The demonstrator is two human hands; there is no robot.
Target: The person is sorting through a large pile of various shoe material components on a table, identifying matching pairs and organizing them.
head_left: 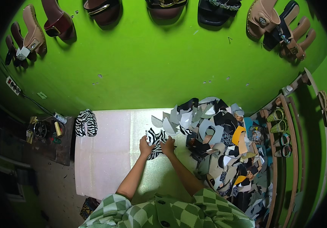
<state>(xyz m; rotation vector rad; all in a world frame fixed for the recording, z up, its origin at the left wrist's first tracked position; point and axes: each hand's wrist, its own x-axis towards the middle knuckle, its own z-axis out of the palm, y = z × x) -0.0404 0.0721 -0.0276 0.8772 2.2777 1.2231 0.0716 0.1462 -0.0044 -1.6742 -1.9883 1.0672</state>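
Observation:
A zebra-striped black and white cut piece (155, 152) lies over the middle of the pale table, between my two hands. My left hand (145, 147) grips its left side, fingers curled and thumb toward the centre. On the opposite side, my right hand (167, 147) pinches it in the same way. Whether the piece is cloth or coated material I cannot tell. A stack of curved zebra-striped pieces (86, 123) rests at the table's far left corner. Just beyond my right hand, grey and white curved scraps (169, 125) spread from a larger heap.
The heap of mixed offcuts (224, 140) covers the right side of the table (102, 159). Sandals hang on the green wall (148, 76). At left stands a small dark bench with a sewing-type machine part (40, 129) and thread spools (59, 117). A wooden rack (288, 152) holds sandals at right.

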